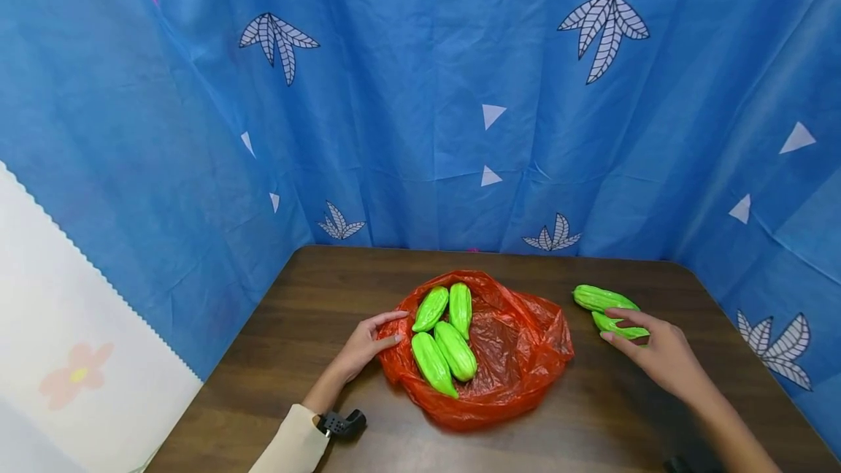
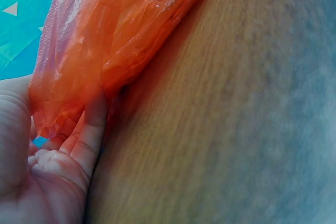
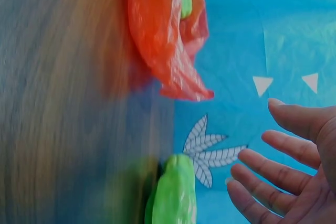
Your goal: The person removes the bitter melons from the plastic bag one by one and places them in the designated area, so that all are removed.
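A red plastic bag [image 1: 499, 363] lies with its mouth spread open, and several bright green ridged gourds [image 1: 455, 351] rest inside its left part. At the bag's left edge, my left hand [image 1: 361, 347] grips the thin plastic between thumb and fingers; the left wrist view shows the bag [image 2: 121, 35] bunched there. To the right of the bag lie two more gourds [image 1: 601, 298], one behind the other. My right hand [image 1: 663, 352] is over the nearer one, fingers spread. From the right wrist, the hand [image 3: 289, 171] appears with nothing in its grasp, beside a gourd [image 3: 176, 192].
The dark wooden table [image 1: 315, 290] has rounded back corners. A blue patterned curtain [image 1: 407, 130] hangs behind it and along both sides. At the left is a white cloth [image 1: 79, 327] with a flower print. A black strap device [image 1: 344, 423] sits on the left wrist.
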Motion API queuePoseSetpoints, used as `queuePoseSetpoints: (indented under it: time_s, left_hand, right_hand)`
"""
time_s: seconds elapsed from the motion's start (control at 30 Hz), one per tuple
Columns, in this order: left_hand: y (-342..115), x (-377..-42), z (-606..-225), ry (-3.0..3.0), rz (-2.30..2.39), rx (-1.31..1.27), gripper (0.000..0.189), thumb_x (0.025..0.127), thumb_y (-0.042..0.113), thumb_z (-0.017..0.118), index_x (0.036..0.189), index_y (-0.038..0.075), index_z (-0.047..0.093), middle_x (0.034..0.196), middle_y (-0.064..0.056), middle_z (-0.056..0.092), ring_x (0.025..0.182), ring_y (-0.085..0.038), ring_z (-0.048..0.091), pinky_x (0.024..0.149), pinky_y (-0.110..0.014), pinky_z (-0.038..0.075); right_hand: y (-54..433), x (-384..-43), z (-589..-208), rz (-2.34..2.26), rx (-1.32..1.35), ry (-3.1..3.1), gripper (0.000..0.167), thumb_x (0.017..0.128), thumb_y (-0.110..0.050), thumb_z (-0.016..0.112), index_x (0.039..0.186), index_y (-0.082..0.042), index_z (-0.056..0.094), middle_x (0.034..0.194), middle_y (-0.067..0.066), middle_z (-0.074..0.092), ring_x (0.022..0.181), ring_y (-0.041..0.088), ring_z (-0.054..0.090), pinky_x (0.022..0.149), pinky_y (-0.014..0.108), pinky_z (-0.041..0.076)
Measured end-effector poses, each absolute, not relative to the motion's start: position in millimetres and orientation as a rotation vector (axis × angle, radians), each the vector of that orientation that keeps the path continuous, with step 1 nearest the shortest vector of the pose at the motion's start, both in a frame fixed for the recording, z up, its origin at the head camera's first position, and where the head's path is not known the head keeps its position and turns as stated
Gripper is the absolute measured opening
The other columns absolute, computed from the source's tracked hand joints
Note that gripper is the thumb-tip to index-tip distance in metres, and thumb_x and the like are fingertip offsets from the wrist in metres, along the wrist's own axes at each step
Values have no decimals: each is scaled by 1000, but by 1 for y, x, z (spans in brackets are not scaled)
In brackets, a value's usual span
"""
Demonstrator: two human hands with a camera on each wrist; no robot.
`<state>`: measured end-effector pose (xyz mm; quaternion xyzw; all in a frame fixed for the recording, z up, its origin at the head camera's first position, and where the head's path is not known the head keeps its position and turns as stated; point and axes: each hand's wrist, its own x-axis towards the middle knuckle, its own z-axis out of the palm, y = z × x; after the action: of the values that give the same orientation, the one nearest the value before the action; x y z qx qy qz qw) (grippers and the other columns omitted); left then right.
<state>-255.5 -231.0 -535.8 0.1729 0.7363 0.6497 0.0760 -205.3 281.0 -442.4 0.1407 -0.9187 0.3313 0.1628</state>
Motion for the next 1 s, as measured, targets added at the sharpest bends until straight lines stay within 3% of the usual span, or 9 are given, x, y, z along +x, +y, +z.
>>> queuePoseSetpoints:
  time_s: [0.27,0.6,0.83,1.0]
  left_hand:
    - [-232,-256,-535,2206,1948,524,47,98,11,68,142,2,57,143,-24,53,98,-18,71,83,-32,60]
    - [-231,-255,-536,2211,1941,519,47,97,11,69,142,2,57,143,-24,54,98,-18,71,82,-32,60]
    - [-232,-255,-536,2190,1954,475,47,97,13,69,142,6,58,143,-20,54,100,-20,71,83,-35,60]
    - [-231,-255,-536,2180,1954,492,47,97,13,69,143,7,58,144,-20,54,102,-21,71,84,-35,60]
  right_hand:
    - [255,-204,-443,995,442,-2617,37,89,-22,80,123,-9,72,112,11,72,91,8,67,65,24,58]
    - [231,-201,-445,1051,531,-2603,38,91,-23,79,125,-7,71,116,10,73,98,27,70,69,30,60]
    - [211,-203,-445,1073,563,-2628,39,91,-27,78,125,-9,72,113,9,73,85,11,67,68,31,59]
    - [196,-203,-447,1102,604,-2634,36,92,-26,77,124,-11,72,116,9,73,81,11,63,65,27,56]
